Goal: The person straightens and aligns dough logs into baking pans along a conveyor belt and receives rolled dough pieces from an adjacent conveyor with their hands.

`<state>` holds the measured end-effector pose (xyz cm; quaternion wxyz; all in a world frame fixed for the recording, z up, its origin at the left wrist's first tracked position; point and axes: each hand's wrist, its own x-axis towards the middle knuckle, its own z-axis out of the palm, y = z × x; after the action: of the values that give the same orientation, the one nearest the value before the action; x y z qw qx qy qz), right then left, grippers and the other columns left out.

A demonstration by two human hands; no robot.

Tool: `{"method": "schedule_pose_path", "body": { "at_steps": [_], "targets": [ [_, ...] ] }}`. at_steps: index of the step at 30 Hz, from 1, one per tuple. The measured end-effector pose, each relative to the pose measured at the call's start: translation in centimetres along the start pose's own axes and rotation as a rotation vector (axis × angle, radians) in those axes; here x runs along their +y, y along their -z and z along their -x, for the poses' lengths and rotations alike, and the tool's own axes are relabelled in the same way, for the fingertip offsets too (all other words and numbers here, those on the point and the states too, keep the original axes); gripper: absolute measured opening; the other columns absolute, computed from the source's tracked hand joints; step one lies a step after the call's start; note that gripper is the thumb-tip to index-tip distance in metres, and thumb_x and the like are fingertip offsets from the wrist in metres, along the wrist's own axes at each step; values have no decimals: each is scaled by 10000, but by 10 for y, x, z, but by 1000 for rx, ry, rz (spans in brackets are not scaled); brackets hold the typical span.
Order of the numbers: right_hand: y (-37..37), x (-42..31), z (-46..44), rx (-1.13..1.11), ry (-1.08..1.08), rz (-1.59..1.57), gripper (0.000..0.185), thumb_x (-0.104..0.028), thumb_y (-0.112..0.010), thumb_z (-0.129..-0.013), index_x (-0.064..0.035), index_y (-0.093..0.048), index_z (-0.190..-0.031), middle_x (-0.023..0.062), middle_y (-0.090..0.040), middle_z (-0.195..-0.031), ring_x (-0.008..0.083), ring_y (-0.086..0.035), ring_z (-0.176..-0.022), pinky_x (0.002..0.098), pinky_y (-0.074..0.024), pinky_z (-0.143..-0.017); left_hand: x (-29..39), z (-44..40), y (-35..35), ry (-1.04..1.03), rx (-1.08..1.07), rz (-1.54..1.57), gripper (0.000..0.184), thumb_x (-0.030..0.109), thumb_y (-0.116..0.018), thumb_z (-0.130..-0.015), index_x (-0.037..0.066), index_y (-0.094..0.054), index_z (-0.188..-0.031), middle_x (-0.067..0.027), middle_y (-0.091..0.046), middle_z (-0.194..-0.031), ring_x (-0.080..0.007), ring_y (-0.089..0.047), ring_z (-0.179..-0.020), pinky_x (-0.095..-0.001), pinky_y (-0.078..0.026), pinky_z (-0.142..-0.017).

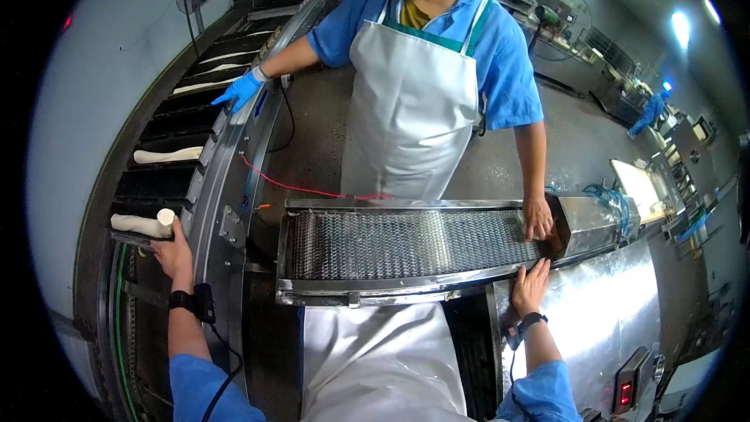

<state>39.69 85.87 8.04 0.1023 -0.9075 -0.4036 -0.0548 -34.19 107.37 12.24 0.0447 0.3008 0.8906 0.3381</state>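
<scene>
My left hand [173,254] is at the near end of a long, pale, dough-like roll [139,225], its thumb and fingers closed about the blunt round end. That roll lies across a black tray [148,209] of the conveyor on the left. Farther up the same line, a second pale roll [166,155] rests in another tray. My right hand [531,285] lies with fingers stretched out at the near right edge of a metal mesh belt [406,246]. Nothing shows in it.
Across the mesh belt stands a co-worker in a white apron [410,101]. Their blue-gloved hand [241,92] reaches to the left conveyor; their bare hand [539,217] touches the belt's right end. A red cord [301,187] runs behind the belt. A steel housing [590,223] stands at right.
</scene>
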Motion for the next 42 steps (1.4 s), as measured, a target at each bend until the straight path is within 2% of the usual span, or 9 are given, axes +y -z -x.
{"method": "schedule_pose_path", "body": {
  "at_steps": [2,7,12,19,24,31,36,39,42],
  "targets": [
    [-2,1,-5,10,-4,2,695,-389,-341,-997,123,-196,-1444,306,-170,-1523,391,-180,-1429,437,-156,-1171,-8,-1,-2,-12,-13,161,1163,749,-499,-800,-167,-157,-1429,-321,-241,-1493,-399,-252,-1404,-432,-247,-1153],
    [-15,17,-20,21,-9,11,690,-393,-335,-1001,121,-207,-1444,301,-160,-1529,389,-172,-1433,437,-166,-1170,-37,-6,-27,-111,61,379,996,531,-540,-869,-181,-122,-1426,-343,-187,-1502,-412,-228,-1408,-422,-220,-1163],
    [-17,40,-29,6,-32,-21,682,-386,-342,-1004,118,-210,-1443,291,-170,-1531,386,-174,-1433,439,-167,-1172,-66,-5,-51,3,83,352,842,347,-497,-888,-167,-116,-1437,-350,-137,-1511,-430,-173,-1420,-423,-178,-1176],
    [-13,73,-37,3,-42,-29,684,-389,-338,-1002,113,-199,-1446,285,-169,-1533,383,-163,-1437,444,-167,-1173,-20,87,10,-40,-26,445,915,457,-494,-896,-165,-102,-1441,-350,-102,-1518,-424,-135,-1432,-433,-160,-1177],
    [-8,46,-29,-5,-74,42,684,-402,-327,-1003,102,-209,-1451,255,-172,-1544,362,-143,-1448,432,-161,-1175,-44,39,-17,-15,-2,386,910,473,-464,-915,-181,-96,-1431,-356,-116,-1511,-419,-129,-1434,-431,-172,-1177],
    [-11,24,-38,16,-26,45,699,-422,-314,-997,110,-224,-1440,283,-203,-1524,389,-152,-1439,455,-132,-1179,-53,0,-40,-104,1,54,820,433,-393,-951,-196,-143,-1413,-371,-196,-1481,-425,-198,-1413,-427,-200,-1173],
    [-38,47,-61,121,70,38,639,-356,-378,-972,89,-292,-1423,249,-329,-1479,371,-271,-1392,458,-172,-1168,-32,8,-38,23,8,131,850,497,-373,-959,-208,-184,-1394,-383,-238,-1458,-438,-232,-1396,-426,-210,-1169],
    [-49,55,-79,131,76,17,604,-270,-443,-938,77,-315,-1415,236,-400,-1434,369,-350,-1339,457,-218,-1146,-22,15,-34,-26,53,206,898,577,-357,-952,-207,-243,-1374,-388,-280,-1434,-449,-282,-1369,-435,-250,-1149],
    [-25,34,-80,57,13,-53,589,-200,-482,-912,67,-326,-1413,236,-440,-1398,371,-393,-1298,454,-254,-1122,-13,18,-24,24,-69,135,934,632,-343,-938,-203,-294,-1354,-385,-330,-1406,-456,-337,-1333,-447,-294,-1119]
  ]
}}
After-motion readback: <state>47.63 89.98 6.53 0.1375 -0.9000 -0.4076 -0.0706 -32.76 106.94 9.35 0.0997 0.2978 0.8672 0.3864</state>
